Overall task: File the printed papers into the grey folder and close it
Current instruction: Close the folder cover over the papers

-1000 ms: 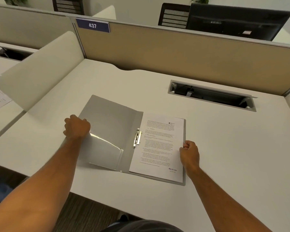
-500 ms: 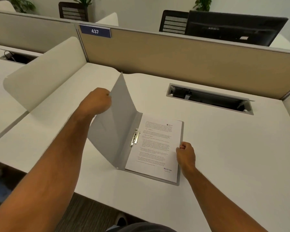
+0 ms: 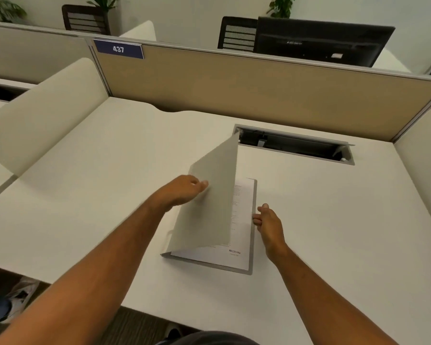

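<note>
Head view: a grey folder [image 3: 252, 245] is lying near the table's [image 3: 85, 183] front edge, papers [image 3: 241, 220] filed inside. The left hand [image 3: 182, 190] is pushing the cover [image 3: 209, 202] with loose fingers, not pinching it; the cover is standing half closed over the papers. The right hand [image 3: 266, 220] is resting unclenched against the folder's right edge, steadying it. Closing appears to be the step in hand. Next, the cover needs lowering flat and pressing down.

My white desk [image 3: 110, 170] meets a tan partition [image 3: 234, 85] labelled 437 [image 3: 118, 49]; beyond it stand a black monitor [image 3: 319, 43] and mesh chairs [image 3: 237, 33].
</note>
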The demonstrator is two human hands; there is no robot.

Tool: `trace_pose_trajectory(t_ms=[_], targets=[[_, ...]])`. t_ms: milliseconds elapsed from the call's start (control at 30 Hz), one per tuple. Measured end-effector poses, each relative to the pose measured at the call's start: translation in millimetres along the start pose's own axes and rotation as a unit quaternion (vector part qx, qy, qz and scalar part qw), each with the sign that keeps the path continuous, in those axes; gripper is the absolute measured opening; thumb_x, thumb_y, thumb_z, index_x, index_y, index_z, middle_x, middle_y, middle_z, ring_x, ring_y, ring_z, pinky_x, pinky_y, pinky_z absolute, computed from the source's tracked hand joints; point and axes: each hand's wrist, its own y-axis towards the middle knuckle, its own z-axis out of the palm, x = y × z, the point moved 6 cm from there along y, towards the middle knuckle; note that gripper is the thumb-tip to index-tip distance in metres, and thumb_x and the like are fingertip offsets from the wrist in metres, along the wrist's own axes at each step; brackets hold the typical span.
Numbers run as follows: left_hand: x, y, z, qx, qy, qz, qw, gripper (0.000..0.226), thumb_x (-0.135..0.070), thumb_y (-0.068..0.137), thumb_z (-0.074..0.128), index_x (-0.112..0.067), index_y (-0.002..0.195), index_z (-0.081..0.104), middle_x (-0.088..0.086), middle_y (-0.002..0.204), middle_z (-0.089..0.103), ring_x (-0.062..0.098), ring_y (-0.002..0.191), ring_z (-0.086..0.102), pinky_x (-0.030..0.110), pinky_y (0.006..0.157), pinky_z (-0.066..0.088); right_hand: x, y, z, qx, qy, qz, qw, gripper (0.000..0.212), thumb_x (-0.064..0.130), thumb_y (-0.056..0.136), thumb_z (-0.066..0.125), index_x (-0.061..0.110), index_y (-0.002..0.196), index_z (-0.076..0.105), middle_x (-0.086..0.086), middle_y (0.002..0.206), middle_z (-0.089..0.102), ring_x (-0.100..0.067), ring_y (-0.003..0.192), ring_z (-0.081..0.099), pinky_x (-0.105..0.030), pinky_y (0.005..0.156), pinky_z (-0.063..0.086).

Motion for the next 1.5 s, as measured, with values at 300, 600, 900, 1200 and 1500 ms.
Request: trace_pose_trajectory(t_ms=[300, 600, 900, 1200, 1500], targets=[[77, 20, 45, -0.082, 0.158, -0.122, 0.976, 0.081, -0.061, 0.082, 0.067, -0.01, 0.14, 0.043, 0.014, 0.14, 0.046, 0.035, 0.132, 0.046, 0.049, 0.105, 0.045, -5, 4, -18, -0.046, -0.145, -0.059, 0.987, 0.041, 0.049, 0.097, 0.048, 0.012, 0.091, 0.064, -0.009, 0.085, 0.066, -0.024, 0.08, 0.064, -0.044, 0.081, 0.055], [100, 34, 50, -0.129, -0.005, -0.169, 0.977, 0.09, -0.054, 0.063, 0.083, -0.003, 0.129, 0.05, 0.016, 0.13, 0.056, 0.036, 0.123, 0.055, 0.047, 0.102, 0.05, -15, -5, 3, -0.022, -0.376, -0.124, 0.918, 0.035, 0.02, 0.092, 0.065, 0.005, 0.124, 0.062, -0.01, 0.122, 0.054, -0.026, 0.109, 0.06, -0.026, 0.092, 0.046], [97, 48, 38, -0.036, -0.318, -0.089, 0.943, 0.03, -0.015, 0.086, 0.079, -0.007, 0.108, 0.06, 0.017, 0.105, 0.072, 0.037, 0.095, 0.072, 0.056, 0.086, 0.06, -14, -5, 1, -0.102, -0.305, -0.102, 0.941, 0.035, 0.023, 0.09, 0.068, 0.015, 0.123, 0.062, -0.007, 0.124, 0.052, -0.025, 0.111, 0.058, -0.033, 0.095, 0.05], [108, 93, -20, -0.029, -0.377, -0.044, 0.925, 0.035, -0.02, 0.091, 0.073, -0.01, 0.122, 0.06, 0.018, 0.111, 0.074, 0.04, 0.094, 0.073, 0.052, 0.078, 0.062, 16, 24, 44, -0.062, -0.154, -0.024, 0.986, 0.033, 0.019, 0.095, 0.058, 0.018, 0.128, 0.057, -0.003, 0.118, 0.067, -0.019, 0.1, 0.063, -0.037, 0.092, 0.052], [113, 163, -93, -0.108, -0.336, -0.029, 0.935, 0.022, -0.018, 0.091, 0.073, -0.007, 0.11, 0.07, 0.015, 0.098, 0.077, 0.034, 0.081, 0.074, 0.041, 0.07, 0.062, 75, 96, 114, -0.044, -0.142, -0.02, 0.989, 0.023, 0.009, 0.089, 0.062, 0.016, 0.111, 0.062, 0.0, 0.105, 0.067, -0.016, 0.09, 0.064, -0.031, 0.081, 0.054]])
